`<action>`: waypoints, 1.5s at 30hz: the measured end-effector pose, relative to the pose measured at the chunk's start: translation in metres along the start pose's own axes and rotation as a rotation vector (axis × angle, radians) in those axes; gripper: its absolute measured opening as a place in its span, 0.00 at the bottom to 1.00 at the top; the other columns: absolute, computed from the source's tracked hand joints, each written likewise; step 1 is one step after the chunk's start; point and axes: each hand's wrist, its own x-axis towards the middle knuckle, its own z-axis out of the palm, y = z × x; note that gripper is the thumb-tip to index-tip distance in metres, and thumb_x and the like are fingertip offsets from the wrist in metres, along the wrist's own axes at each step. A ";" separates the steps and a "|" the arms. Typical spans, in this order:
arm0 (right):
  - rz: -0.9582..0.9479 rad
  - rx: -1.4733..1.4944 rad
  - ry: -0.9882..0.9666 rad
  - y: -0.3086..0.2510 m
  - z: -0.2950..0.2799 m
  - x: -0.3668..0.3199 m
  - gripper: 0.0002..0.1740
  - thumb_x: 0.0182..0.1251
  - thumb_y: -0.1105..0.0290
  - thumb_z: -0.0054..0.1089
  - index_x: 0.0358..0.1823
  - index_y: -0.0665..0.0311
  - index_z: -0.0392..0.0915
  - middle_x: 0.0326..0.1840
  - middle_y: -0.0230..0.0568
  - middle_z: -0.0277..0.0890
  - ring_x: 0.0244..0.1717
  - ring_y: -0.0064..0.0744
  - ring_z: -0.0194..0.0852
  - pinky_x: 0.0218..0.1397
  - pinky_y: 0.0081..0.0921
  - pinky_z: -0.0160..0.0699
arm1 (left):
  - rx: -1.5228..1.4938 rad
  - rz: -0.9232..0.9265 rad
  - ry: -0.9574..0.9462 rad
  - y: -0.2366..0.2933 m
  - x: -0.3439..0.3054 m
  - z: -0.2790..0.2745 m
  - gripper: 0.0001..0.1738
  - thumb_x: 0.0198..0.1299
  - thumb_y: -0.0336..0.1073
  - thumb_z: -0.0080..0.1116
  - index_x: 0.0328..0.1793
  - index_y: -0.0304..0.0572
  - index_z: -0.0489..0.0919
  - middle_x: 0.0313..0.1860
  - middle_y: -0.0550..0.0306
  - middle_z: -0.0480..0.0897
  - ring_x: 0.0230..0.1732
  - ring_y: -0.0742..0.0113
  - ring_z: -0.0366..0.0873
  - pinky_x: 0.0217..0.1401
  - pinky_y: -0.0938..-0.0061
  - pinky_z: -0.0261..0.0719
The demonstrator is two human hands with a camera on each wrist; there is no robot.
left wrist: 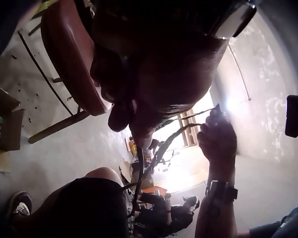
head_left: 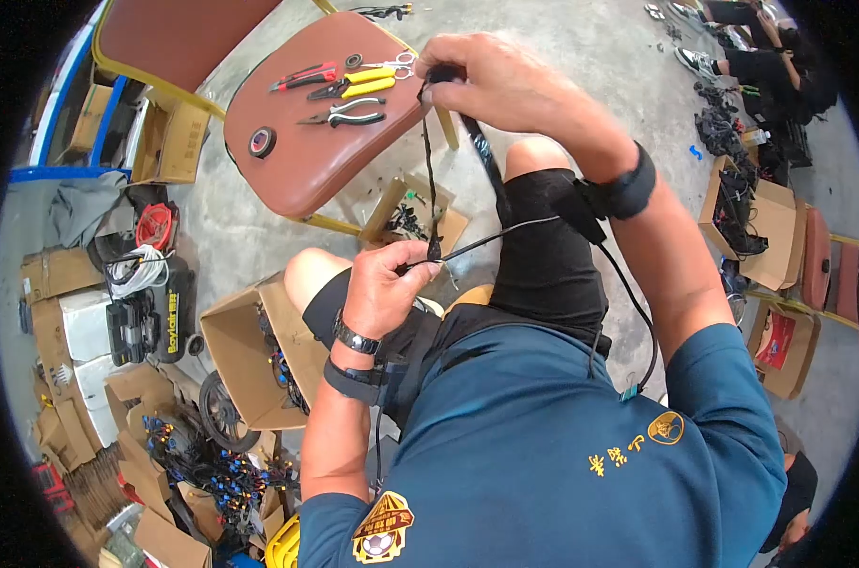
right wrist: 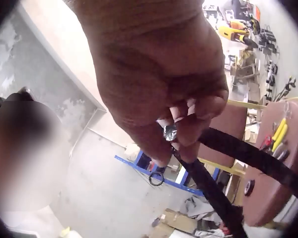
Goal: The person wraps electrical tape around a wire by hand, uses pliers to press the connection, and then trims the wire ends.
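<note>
My left hand [head_left: 382, 289] pinches a thin black cable [head_left: 430, 170] between thumb and fingertips in front of my lap. From there the cable rises to my right hand [head_left: 505, 85], held higher beside the stool's edge. My right hand's curled fingers grip a dark bundle of it, and a wider, glossy black strip [head_left: 486, 156] hangs below. A thinner cable branch [head_left: 505, 230] leaves the left fingers toward the right. In the right wrist view, a shiny silvery piece [right wrist: 170, 132] shows between the fingers, with dark bands [right wrist: 208, 193] trailing away.
A brown padded seat [head_left: 306, 180] holds pliers [head_left: 344, 114], a yellow-handled tool [head_left: 365, 85], scissors [head_left: 403, 65], a red-handled cutter [head_left: 303, 78] and a black tape roll [head_left: 262, 142]. Cardboard boxes [head_left: 230, 350] and bundled wires [head_left: 226, 483] stand left; people sit far right.
</note>
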 end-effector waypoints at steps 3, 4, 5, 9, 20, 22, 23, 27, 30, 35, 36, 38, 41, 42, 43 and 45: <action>-0.030 -0.090 0.058 0.035 0.038 -0.004 0.21 0.59 0.72 0.60 0.56 0.63 0.78 0.42 0.49 0.82 0.46 0.52 0.81 0.53 0.39 0.79 | -0.028 -0.092 -0.027 0.003 0.000 -0.004 0.10 0.60 0.23 0.64 0.48 0.31 0.84 0.35 0.61 0.86 0.36 0.78 0.80 0.41 0.80 0.80; -0.085 -0.121 0.116 0.041 0.049 -0.007 0.23 0.59 0.74 0.59 0.58 0.62 0.77 0.44 0.50 0.82 0.48 0.54 0.80 0.55 0.40 0.79 | -0.055 -0.124 -0.032 0.002 0.001 -0.005 0.10 0.60 0.23 0.64 0.48 0.31 0.84 0.36 0.61 0.86 0.36 0.78 0.80 0.41 0.80 0.80; 0.026 -0.125 0.017 0.047 0.058 -0.017 0.26 0.59 0.76 0.56 0.62 0.61 0.74 0.47 0.51 0.81 0.52 0.60 0.77 0.61 0.43 0.76 | -0.108 -0.089 -0.022 0.000 0.001 -0.004 0.10 0.61 0.24 0.64 0.48 0.31 0.84 0.35 0.61 0.86 0.36 0.78 0.80 0.41 0.80 0.79; 0.032 0.139 -0.223 0.023 0.060 -0.054 0.18 0.61 0.71 0.59 0.53 0.63 0.79 0.42 0.51 0.82 0.45 0.53 0.82 0.50 0.41 0.79 | 0.051 -0.040 -0.019 0.000 0.006 -0.006 0.10 0.61 0.26 0.65 0.48 0.33 0.83 0.34 0.63 0.84 0.35 0.77 0.80 0.40 0.80 0.78; 0.473 0.744 -0.901 0.002 0.093 -0.095 0.23 0.73 0.53 0.57 0.40 0.70 0.83 0.32 0.44 0.84 0.35 0.35 0.82 0.43 0.33 0.79 | -0.332 -0.077 -0.056 -0.004 0.013 -0.011 0.10 0.60 0.22 0.58 0.47 0.37 0.76 0.34 0.64 0.83 0.38 0.77 0.82 0.40 0.80 0.79; 0.441 0.850 -0.875 0.006 0.095 -0.095 0.21 0.72 0.54 0.59 0.42 0.70 0.83 0.35 0.42 0.85 0.38 0.31 0.82 0.45 0.31 0.80 | -0.363 -0.087 -0.076 -0.003 0.013 -0.008 0.10 0.60 0.21 0.56 0.47 0.37 0.76 0.35 0.63 0.83 0.41 0.76 0.82 0.42 0.80 0.80; 0.370 0.785 -0.776 0.006 0.095 -0.095 0.19 0.71 0.57 0.61 0.42 0.70 0.83 0.36 0.41 0.85 0.39 0.29 0.81 0.45 0.30 0.79 | -0.363 -0.093 -0.083 -0.002 0.012 -0.008 0.10 0.61 0.20 0.55 0.47 0.37 0.75 0.36 0.62 0.83 0.42 0.76 0.82 0.43 0.79 0.80; 0.331 0.749 -0.590 -0.005 0.093 -0.089 0.16 0.64 0.62 0.65 0.40 0.71 0.82 0.36 0.42 0.84 0.39 0.26 0.80 0.44 0.27 0.78 | -0.320 -0.143 -0.107 0.000 0.010 -0.012 0.11 0.61 0.19 0.52 0.49 0.36 0.75 0.40 0.59 0.85 0.44 0.75 0.83 0.44 0.78 0.81; 0.357 0.790 -0.538 -0.007 0.093 -0.087 0.15 0.61 0.64 0.65 0.39 0.72 0.81 0.34 0.41 0.82 0.37 0.25 0.77 0.42 0.27 0.77 | -0.291 -0.094 -0.078 0.001 0.009 -0.011 0.11 0.62 0.21 0.55 0.50 0.35 0.78 0.40 0.58 0.86 0.39 0.75 0.83 0.39 0.77 0.81; 0.348 0.782 -0.436 -0.009 0.098 -0.091 0.14 0.62 0.65 0.64 0.39 0.71 0.80 0.30 0.43 0.81 0.34 0.28 0.77 0.39 0.31 0.77 | 0.021 -0.145 -0.006 -0.001 0.002 -0.008 0.10 0.64 0.31 0.61 0.47 0.32 0.83 0.30 0.59 0.85 0.28 0.76 0.79 0.32 0.77 0.78; 0.357 0.760 -0.422 -0.011 0.097 -0.091 0.13 0.62 0.65 0.64 0.39 0.70 0.81 0.29 0.44 0.81 0.33 0.30 0.78 0.39 0.32 0.77 | 0.056 -0.138 -0.018 0.000 0.000 -0.007 0.11 0.65 0.33 0.62 0.46 0.32 0.84 0.28 0.59 0.85 0.26 0.77 0.78 0.32 0.76 0.77; 0.366 0.700 -0.392 -0.015 0.095 -0.090 0.11 0.63 0.67 0.63 0.38 0.69 0.80 0.28 0.44 0.81 0.31 0.31 0.78 0.38 0.32 0.76 | 0.129 -0.094 -0.025 0.010 -0.002 -0.007 0.11 0.64 0.34 0.62 0.45 0.33 0.84 0.26 0.56 0.84 0.26 0.73 0.79 0.31 0.75 0.76; 0.323 0.566 -0.369 -0.016 0.098 -0.086 0.09 0.63 0.69 0.63 0.34 0.69 0.78 0.26 0.43 0.80 0.29 0.33 0.78 0.35 0.34 0.76 | 0.268 0.075 -0.011 0.016 -0.004 -0.006 0.09 0.61 0.31 0.64 0.45 0.34 0.84 0.28 0.52 0.84 0.25 0.65 0.80 0.31 0.74 0.77; 0.280 0.505 -0.377 -0.012 0.102 -0.085 0.09 0.61 0.68 0.63 0.34 0.69 0.79 0.27 0.46 0.80 0.29 0.38 0.79 0.35 0.36 0.76 | 0.286 0.174 0.012 0.013 -0.005 -0.003 0.09 0.60 0.30 0.64 0.44 0.34 0.84 0.28 0.51 0.84 0.25 0.62 0.80 0.31 0.73 0.77; 0.238 0.443 -0.385 -0.008 0.107 -0.084 0.10 0.60 0.67 0.64 0.33 0.69 0.79 0.28 0.49 0.80 0.29 0.43 0.80 0.36 0.38 0.77 | 0.303 0.272 0.035 0.012 -0.005 -0.001 0.08 0.59 0.30 0.65 0.44 0.34 0.84 0.28 0.50 0.84 0.25 0.59 0.80 0.31 0.72 0.77; 0.219 0.380 -0.472 -0.003 0.113 -0.081 0.11 0.57 0.65 0.64 0.32 0.67 0.81 0.29 0.52 0.80 0.30 0.48 0.81 0.37 0.40 0.77 | 0.334 0.298 0.041 0.015 -0.007 0.000 0.07 0.59 0.29 0.65 0.43 0.35 0.85 0.29 0.49 0.84 0.25 0.56 0.80 0.30 0.71 0.76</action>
